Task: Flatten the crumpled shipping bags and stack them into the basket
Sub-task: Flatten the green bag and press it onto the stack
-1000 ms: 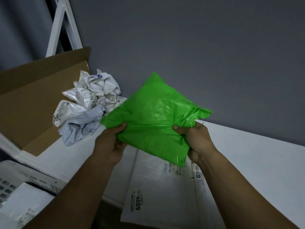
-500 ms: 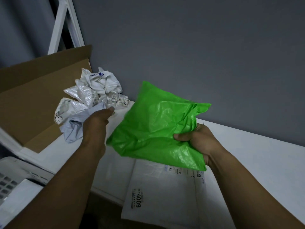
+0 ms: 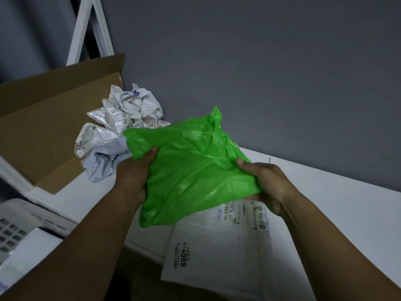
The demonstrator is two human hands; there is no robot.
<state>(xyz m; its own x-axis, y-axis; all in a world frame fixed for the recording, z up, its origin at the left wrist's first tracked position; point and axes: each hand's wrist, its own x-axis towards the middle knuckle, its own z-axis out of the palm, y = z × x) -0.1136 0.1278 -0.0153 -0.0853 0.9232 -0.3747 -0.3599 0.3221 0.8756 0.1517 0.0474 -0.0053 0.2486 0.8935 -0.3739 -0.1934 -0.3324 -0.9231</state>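
Mailroom: cardboard box (image 3: 43, 131), crumpled mailers (image 3: 121, 124), labelled envelopes (image 3: 217, 253).

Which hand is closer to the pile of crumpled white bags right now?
Left. The left hand grips the green bag beside the pile; the right hand grips its opposite edge, the bag between it and the pile.

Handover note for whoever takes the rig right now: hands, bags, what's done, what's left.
Left hand: grips the left edge of the wrinkled bright green plastic shipping bag.
Right hand: grips its right edge, above the white table.
Crumpled white and grey plastic bags: piled far left, against the brown cardboard box.
Done: flat white labelled mailer bags lie on the table under the green one.
White slotted basket: lower left; contents unclear.
Left: flatten the green bag and the pile, then stack everything into the basket.
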